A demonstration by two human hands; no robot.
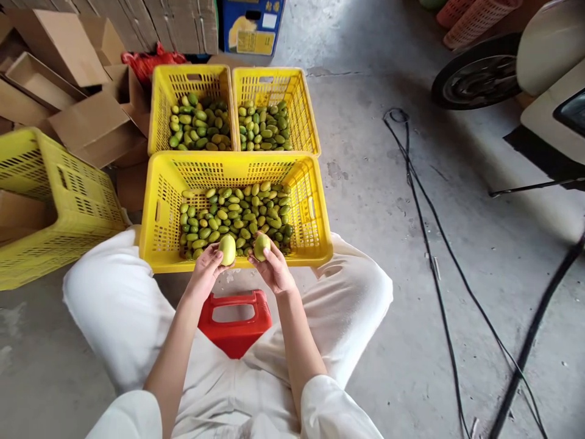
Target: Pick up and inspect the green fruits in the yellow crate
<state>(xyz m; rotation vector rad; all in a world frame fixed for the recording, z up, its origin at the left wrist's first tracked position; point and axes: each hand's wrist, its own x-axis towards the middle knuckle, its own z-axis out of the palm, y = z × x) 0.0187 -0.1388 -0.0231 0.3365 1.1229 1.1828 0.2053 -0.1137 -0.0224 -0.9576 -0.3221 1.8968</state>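
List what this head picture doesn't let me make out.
In the head view:
Held fruits: undersides turned away, against left hand and right hand.
Near crate, floor: mostly covered by loose fruits.
Blue box: top cut off by upper edge.
Vehicle: cut off by right edge.

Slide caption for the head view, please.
Left hand and right hand each hold a green fruit at a yellow crate of more fruit.

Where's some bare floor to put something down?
There's mostly bare floor between the front crate and the thin cable. Fruit crowds that crate's bottom; boxes and another crate crowd the floor to its left.
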